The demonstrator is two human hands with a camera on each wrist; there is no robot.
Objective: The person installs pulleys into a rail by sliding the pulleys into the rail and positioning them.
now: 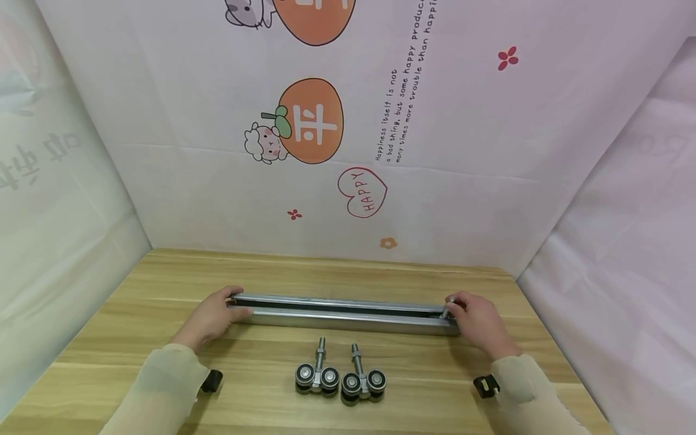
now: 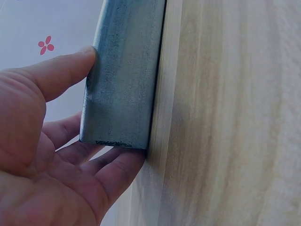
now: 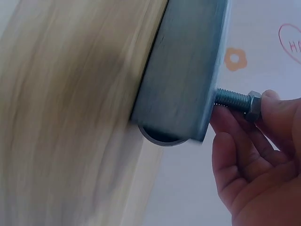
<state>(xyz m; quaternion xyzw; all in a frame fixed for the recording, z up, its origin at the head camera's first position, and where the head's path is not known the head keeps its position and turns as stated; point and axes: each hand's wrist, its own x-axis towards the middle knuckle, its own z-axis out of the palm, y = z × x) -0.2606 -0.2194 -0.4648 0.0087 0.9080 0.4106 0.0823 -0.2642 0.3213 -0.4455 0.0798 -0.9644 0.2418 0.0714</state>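
Note:
A long metal channel rail [image 1: 348,321] lies across the wooden table, its slot facing up. My left hand [image 1: 212,314] grips the rail's left end, thumb on the near side and fingers round the far side and end face. At the other end, my right hand [image 1: 481,320] pinches the upright threaded bolt [image 3: 233,98] of a trolley roller, by its nut. Most of that roller is hidden inside the rail; a curved wheel edge [image 3: 162,142] pokes out of the end in the right wrist view.
Two more trolley rollers, a left one [image 1: 317,377] and a right one [image 1: 363,384], lie in front of the rail with bolts pointing away. Behind the wooden table [image 1: 261,405] hangs a printed white cloth [image 1: 451,199], with more cloth at both sides.

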